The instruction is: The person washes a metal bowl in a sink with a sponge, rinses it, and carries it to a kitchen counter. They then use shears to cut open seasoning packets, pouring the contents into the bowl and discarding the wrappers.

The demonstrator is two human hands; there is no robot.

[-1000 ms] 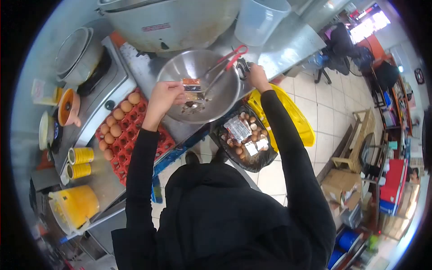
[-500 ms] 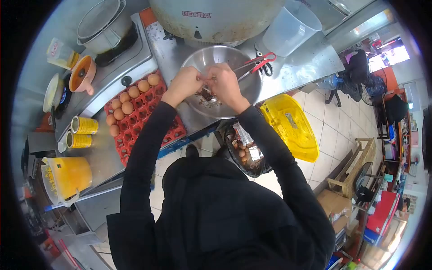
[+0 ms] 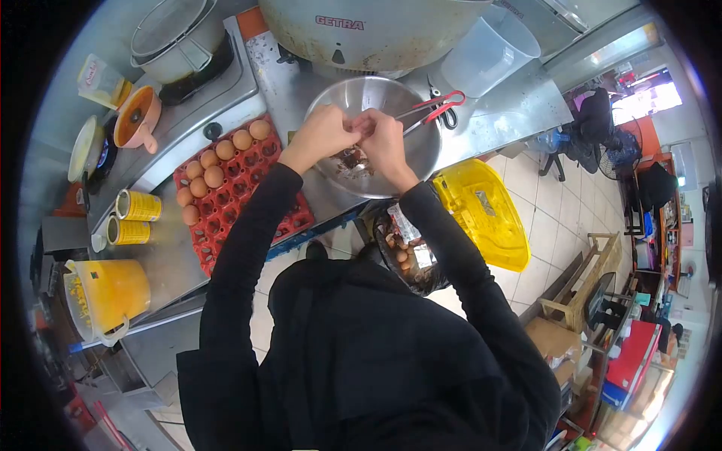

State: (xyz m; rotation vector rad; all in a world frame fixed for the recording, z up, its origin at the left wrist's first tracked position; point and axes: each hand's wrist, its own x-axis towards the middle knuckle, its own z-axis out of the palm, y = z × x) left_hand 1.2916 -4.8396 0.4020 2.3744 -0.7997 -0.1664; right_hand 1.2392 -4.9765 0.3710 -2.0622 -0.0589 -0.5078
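Observation:
My left hand (image 3: 325,135) and my right hand (image 3: 383,144) meet above a steel mixing bowl (image 3: 426,143). The fingers of both are pinched together, and whatever lies between them is too small and hidden to make out. Below the hands, dark reddish-brown bits (image 3: 352,159) lie in the bottom of the bowl. A pair of tongs with red handles (image 3: 445,107) rests across the bowl's right rim. Beside it on the steel counter are black-handled scissors (image 3: 450,116).
To the left, a red egg tray (image 3: 239,180) holds several brown eggs (image 3: 213,177). A large GETRA pot (image 3: 376,37) and a clear plastic jug (image 3: 492,56) stand behind the bowl. Below the counter are a black bin bag (image 3: 421,286) with eggshells and a yellow tub (image 3: 519,240).
My hands have drawn closer together over the bowl, fingertips now touching. The left one has shifted slightly right. Bowl and tongs look the same, with a small shift of the whole view.

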